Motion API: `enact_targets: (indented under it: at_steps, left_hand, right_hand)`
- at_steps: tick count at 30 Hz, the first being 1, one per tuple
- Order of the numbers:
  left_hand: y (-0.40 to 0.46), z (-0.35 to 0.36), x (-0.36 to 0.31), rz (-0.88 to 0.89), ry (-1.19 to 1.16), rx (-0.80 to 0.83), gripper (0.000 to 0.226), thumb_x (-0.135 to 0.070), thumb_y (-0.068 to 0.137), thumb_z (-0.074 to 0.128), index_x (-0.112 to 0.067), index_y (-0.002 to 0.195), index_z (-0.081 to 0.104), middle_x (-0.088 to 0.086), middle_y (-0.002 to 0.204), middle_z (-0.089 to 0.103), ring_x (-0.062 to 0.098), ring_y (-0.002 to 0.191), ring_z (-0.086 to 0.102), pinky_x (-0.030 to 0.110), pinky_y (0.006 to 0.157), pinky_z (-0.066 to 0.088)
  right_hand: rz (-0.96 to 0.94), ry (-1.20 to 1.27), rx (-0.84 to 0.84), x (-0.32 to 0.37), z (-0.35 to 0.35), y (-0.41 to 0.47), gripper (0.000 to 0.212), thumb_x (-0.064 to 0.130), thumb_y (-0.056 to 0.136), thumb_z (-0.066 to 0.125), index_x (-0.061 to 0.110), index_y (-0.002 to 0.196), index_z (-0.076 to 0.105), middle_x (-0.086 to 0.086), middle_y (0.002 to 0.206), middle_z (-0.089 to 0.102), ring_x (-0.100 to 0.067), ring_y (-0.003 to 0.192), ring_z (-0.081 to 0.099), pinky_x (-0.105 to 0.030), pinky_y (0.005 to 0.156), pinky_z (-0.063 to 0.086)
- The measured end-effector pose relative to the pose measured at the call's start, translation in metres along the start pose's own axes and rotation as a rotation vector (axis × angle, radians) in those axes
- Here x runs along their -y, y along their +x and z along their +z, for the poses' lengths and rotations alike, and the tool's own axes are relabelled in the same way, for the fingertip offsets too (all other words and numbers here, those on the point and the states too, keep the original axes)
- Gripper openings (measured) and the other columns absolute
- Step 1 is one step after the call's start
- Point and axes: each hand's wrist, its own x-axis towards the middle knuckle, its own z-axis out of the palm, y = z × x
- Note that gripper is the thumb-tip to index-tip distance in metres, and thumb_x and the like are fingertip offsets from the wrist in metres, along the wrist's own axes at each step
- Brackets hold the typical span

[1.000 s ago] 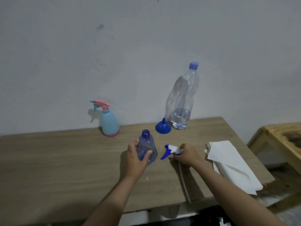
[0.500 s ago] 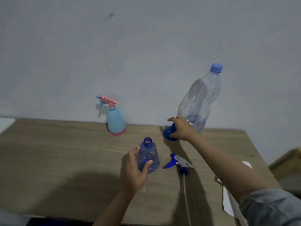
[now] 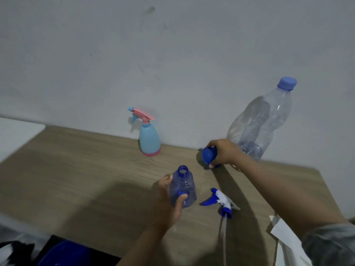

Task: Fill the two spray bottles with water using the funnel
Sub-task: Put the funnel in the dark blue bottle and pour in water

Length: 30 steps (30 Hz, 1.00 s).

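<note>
A wooden desk (image 3: 76,169) stands against a pale wall (image 3: 172,54). White paper (image 3: 286,239) lies at its right edge, and a dark blue object (image 3: 63,254) sits below the front edge.

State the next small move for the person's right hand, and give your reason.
Probably carry the blue funnel, gripped by the right hand, to the open neck of the clear blue spray bottle that the left hand steadies; its trigger head lies off, and the water bottle is capped.
</note>
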Motion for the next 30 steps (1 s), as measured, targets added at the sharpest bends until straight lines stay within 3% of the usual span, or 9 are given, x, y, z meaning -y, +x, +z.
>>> enact_targets:
  at_steps: [3,4,8,10,13,17,22,27,30]
  left_hand:
    - [0.005,-0.006,-0.018,0.042,-0.008,-0.026,0.060,-0.046,0.084,0.062,-0.051,0.130,0.024,-0.032,0.125,0.037,-0.012,0.114,0.045,0.009,0.093,0.041]
    - [0.005,-0.007,-0.019,0.033,-0.017,-0.022,0.059,-0.042,0.080,0.064,-0.053,0.125,0.028,-0.036,0.124,0.038,-0.014,0.112,0.045,0.007,0.092,0.040]
    - [-0.002,-0.003,-0.005,-0.141,0.001,-0.008,0.065,-0.049,0.073,0.066,-0.035,0.128,0.034,-0.006,0.124,0.049,0.016,0.113,0.054,0.042,0.091,0.052]
    - [-0.003,-0.002,-0.001,-0.177,0.001,0.001,0.065,-0.049,0.073,0.068,-0.030,0.128,0.037,-0.002,0.123,0.051,0.021,0.112,0.055,0.046,0.090,0.052]
    - [-0.001,-0.005,-0.005,-0.178,0.006,0.020,0.064,-0.052,0.075,0.068,-0.029,0.127,0.039,-0.009,0.122,0.051,0.017,0.112,0.055,0.041,0.090,0.052]
    - [0.001,-0.009,-0.007,-0.220,-0.034,0.062,0.063,-0.038,0.074,0.077,-0.028,0.125,0.041,-0.021,0.115,0.044,0.010,0.111,0.053,0.027,0.090,0.048]
    - [0.003,-0.016,-0.017,-0.256,-0.059,0.120,0.058,-0.030,0.078,0.076,-0.023,0.125,0.043,-0.017,0.112,0.044,-0.002,0.102,0.046,0.010,0.082,0.038]
    - [0.004,-0.018,-0.018,-0.257,-0.075,0.156,0.059,-0.033,0.079,0.075,-0.018,0.126,0.043,-0.009,0.118,0.052,0.003,0.106,0.053,0.009,0.081,0.043]
    - [0.005,-0.020,-0.023,-0.267,-0.119,0.168,0.058,-0.025,0.080,0.075,-0.014,0.126,0.042,-0.001,0.124,0.053,0.009,0.111,0.054,0.008,0.083,0.043]
  right_hand:
    - [-0.021,0.194,-0.160,0.006,-0.010,-0.022,0.075,0.043,0.051,0.089,0.023,0.115,0.055,0.001,0.108,0.062,-0.019,0.094,0.059,-0.037,0.077,0.053]
    - [-0.041,0.269,-0.208,0.010,-0.013,-0.030,0.075,0.044,0.053,0.088,0.025,0.117,0.053,0.002,0.106,0.061,-0.019,0.092,0.059,-0.036,0.076,0.054]
    - [-0.157,0.503,-0.337,0.031,-0.021,-0.064,0.079,0.050,0.067,0.081,0.044,0.136,0.042,0.004,0.113,0.055,-0.013,0.099,0.057,-0.027,0.083,0.053]
    - [-0.161,0.620,-0.403,0.045,-0.026,-0.079,0.071,0.048,0.069,0.080,0.045,0.132,0.046,0.008,0.111,0.056,-0.011,0.095,0.060,-0.022,0.079,0.055]
    - [-0.107,0.820,-0.486,0.065,-0.030,-0.097,0.056,0.042,0.074,0.077,0.044,0.123,0.050,0.003,0.103,0.059,-0.017,0.081,0.065,-0.026,0.073,0.057]
    - [-0.081,1.187,-0.482,0.092,-0.027,-0.111,0.039,0.028,0.086,0.068,0.036,0.120,0.049,-0.014,0.103,0.061,-0.032,0.088,0.069,-0.045,0.075,0.059]
    - [-0.047,1.435,-0.555,0.123,-0.023,-0.121,0.048,0.044,0.078,0.068,0.026,0.118,0.048,-0.011,0.104,0.064,-0.036,0.084,0.071,-0.048,0.077,0.055]
    - [-0.021,1.408,-0.614,0.135,-0.017,-0.123,0.042,0.033,0.079,0.073,0.023,0.112,0.049,0.002,0.093,0.067,-0.014,0.089,0.066,-0.034,0.074,0.055]
    - [-0.019,1.346,-0.605,0.139,-0.010,-0.123,0.044,0.025,0.082,0.068,0.018,0.120,0.047,0.002,0.097,0.066,-0.004,0.087,0.066,-0.032,0.082,0.054]
